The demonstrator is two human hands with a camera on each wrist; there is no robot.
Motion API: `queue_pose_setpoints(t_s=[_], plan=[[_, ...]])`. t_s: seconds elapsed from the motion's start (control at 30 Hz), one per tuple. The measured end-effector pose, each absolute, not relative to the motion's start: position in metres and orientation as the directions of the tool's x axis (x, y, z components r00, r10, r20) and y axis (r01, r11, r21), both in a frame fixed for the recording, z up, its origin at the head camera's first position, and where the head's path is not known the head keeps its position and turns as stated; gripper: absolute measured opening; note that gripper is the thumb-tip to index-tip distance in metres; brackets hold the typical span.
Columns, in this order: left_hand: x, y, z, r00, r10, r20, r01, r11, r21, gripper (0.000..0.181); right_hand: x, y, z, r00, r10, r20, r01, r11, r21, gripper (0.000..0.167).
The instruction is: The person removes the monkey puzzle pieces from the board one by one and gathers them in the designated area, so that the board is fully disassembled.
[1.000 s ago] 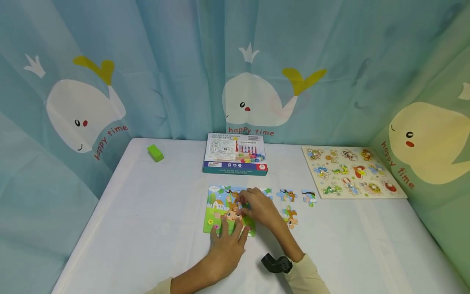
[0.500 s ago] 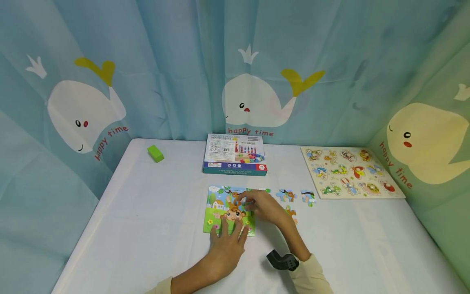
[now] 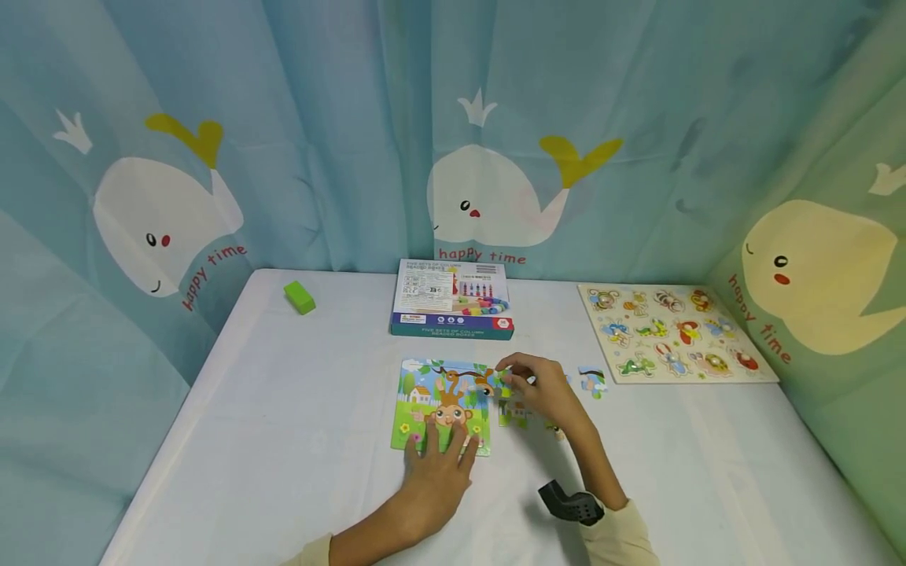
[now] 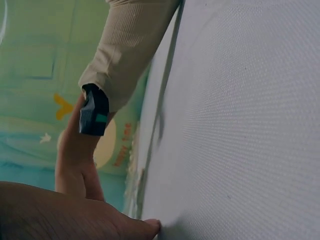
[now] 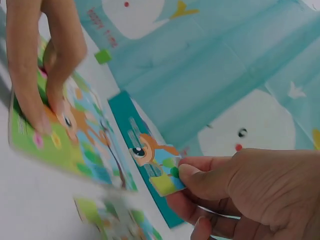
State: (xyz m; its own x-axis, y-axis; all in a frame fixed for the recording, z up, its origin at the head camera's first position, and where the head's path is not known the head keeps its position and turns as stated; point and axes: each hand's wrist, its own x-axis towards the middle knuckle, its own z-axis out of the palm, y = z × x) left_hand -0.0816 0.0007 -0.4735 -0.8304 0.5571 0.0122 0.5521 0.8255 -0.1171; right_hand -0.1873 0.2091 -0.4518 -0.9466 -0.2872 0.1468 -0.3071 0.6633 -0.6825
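Observation:
A jigsaw board (image 3: 418, 393) with a monkey, a house and green grass lies on the white table in the head view. My left hand (image 3: 437, 481) rests on its lower edge, fingers spread and fairly straight. Just off the board's right side, my right hand (image 3: 545, 389) holds up a jigsaw piece; in the right wrist view, thumb and fingers pinch this piece (image 5: 159, 167) showing an eye and green patches. Below that hand lies a green loose piece (image 3: 514, 413). Another piece (image 3: 591, 380) sits farther right, and one (image 3: 555, 431) is partly hidden by the right arm.
Behind the board stands a flat boxed bead set (image 3: 453, 299). A wooden insect peg puzzle (image 3: 672, 334) lies at the back right, and a green block (image 3: 300, 297) at the back left. A whale-print curtain (image 3: 340, 157) encloses the table.
My right hand has moved right, from over the jigsaw to beyond its right edge, and the pinched piece is now plainly visible. My left hand stays on the board.

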Motion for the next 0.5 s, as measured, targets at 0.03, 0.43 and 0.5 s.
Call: queue_pose_setpoints(t_s=[0.03, 0.43, 0.5], plan=[[-0.081, 0.001, -0.473, -0.829, 0.559, 0.007, 0.554, 0.824, -0.114, 0.059, -0.186, 0.214, -0.452, -0.951, -0.27, 0.149, -0.297, 0.667, -0.683, 0.015], [-0.081, -0.001, -0.471, -0.807, 0.591, -0.003, 0.588, 0.802, -0.11, 0.059, -0.156, 0.292, -0.445, -0.992, -0.006, 0.124, -0.096, 0.666, -0.739, 0.015], [-0.081, -0.002, -0.47, -0.807, 0.591, -0.005, 0.588, 0.803, -0.101, 0.058, -0.151, 0.304, -0.445, -0.993, 0.017, 0.115, -0.073, 0.685, -0.725, 0.015]])
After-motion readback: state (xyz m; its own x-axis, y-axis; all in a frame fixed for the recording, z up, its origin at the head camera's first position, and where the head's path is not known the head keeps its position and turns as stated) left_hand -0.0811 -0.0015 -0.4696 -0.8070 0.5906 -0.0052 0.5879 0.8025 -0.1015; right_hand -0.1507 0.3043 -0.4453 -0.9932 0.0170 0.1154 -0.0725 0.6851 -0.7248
